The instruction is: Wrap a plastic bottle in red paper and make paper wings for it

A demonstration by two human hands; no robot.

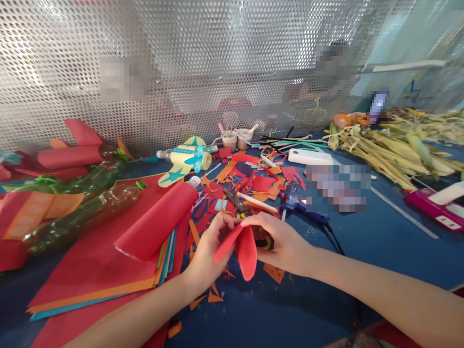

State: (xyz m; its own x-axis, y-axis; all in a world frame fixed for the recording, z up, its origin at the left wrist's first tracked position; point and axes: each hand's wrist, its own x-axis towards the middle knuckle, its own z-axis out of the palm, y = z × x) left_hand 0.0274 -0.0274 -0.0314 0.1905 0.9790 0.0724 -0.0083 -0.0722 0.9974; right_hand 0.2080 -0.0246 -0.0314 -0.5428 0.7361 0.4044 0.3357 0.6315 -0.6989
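Btm ctr, our L hand [207,251] & R hand [286,241], curled inward, pinch red paper [248,256]; paper stack [87,261] hems lwr L, blue table [290,314] gives room lwr R.

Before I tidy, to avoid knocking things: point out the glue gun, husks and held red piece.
Glue gun [303,206]: head view, blue body.
Husks [391,145]: head view, pile's middle.
Red piece [247,253]: head view, right-hand lobe.
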